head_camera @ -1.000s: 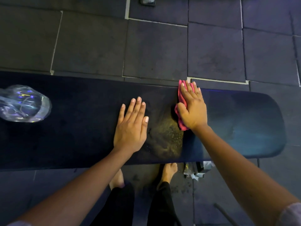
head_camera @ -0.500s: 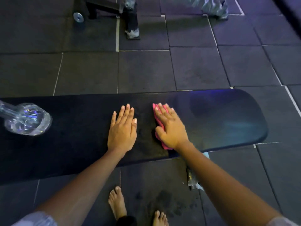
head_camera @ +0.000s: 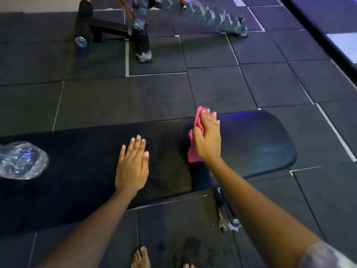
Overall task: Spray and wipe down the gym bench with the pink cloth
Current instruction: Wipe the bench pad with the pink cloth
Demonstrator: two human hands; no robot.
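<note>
The long dark gym bench point(head_camera: 258, 147) runs across the head view from the left edge to a rounded right end. My right hand point(head_camera: 209, 138) presses flat on the crumpled pink cloth point(head_camera: 194, 155) near the bench's far edge; most of the cloth is hidden under the palm. My left hand point(head_camera: 133, 165) rests flat on the bench's middle, fingers straight and together, holding nothing. A clear plastic spray bottle point(head_camera: 21, 160) lies on the bench at the far left.
Dark rubber floor tiles point(head_camera: 158, 97) surround the bench. A black equipment frame point(head_camera: 108, 28) and a toothed metal rack point(head_camera: 208, 16) stand on the floor beyond. A bench leg point(head_camera: 224, 211) shows below the bench, near my bare feet point(head_camera: 141, 258).
My right hand has slid the cloth rightwards and towards the bench's far edge. The left hand has stayed flat on the bench. The view has tilted up, showing more floor.
</note>
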